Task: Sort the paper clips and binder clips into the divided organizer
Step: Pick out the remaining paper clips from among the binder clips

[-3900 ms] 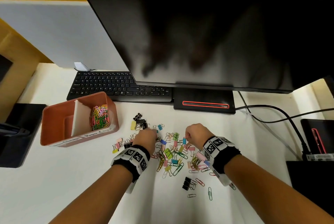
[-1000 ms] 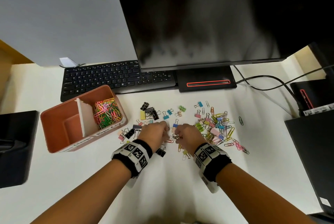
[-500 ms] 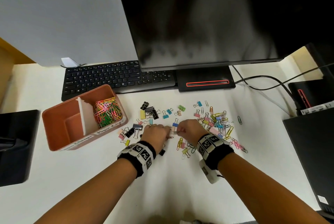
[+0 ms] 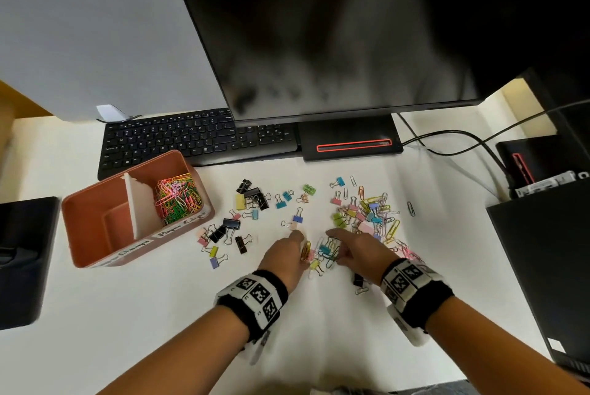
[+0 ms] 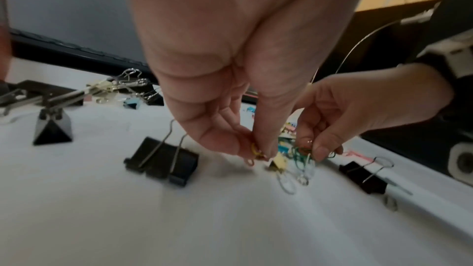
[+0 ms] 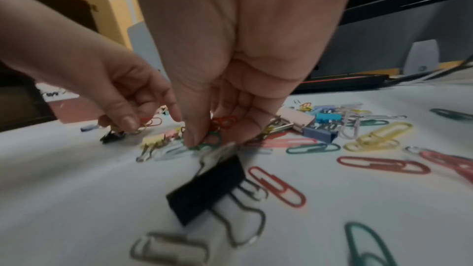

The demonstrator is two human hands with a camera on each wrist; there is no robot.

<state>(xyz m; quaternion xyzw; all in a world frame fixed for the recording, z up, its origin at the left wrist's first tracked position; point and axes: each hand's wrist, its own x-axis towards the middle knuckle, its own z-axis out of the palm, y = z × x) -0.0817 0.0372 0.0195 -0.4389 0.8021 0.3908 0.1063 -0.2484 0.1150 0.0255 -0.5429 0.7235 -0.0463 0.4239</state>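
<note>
The organizer (image 4: 95, 216) sits left of the loose clips (image 4: 367, 216), with paper clips (image 4: 178, 196) in its right compartment. Right of it, your left hand (image 4: 284, 257) pinches a yellow clip (image 5: 254, 149); your right hand (image 4: 360, 251) pinches green clips (image 6: 210, 141).

Handwritten white labels on the organizer (image 4: 95, 235) front wall, one reading roughly "Paper Clips", the other too blurred, keyboard (image 4: 198, 139) key letters too small to read
</note>
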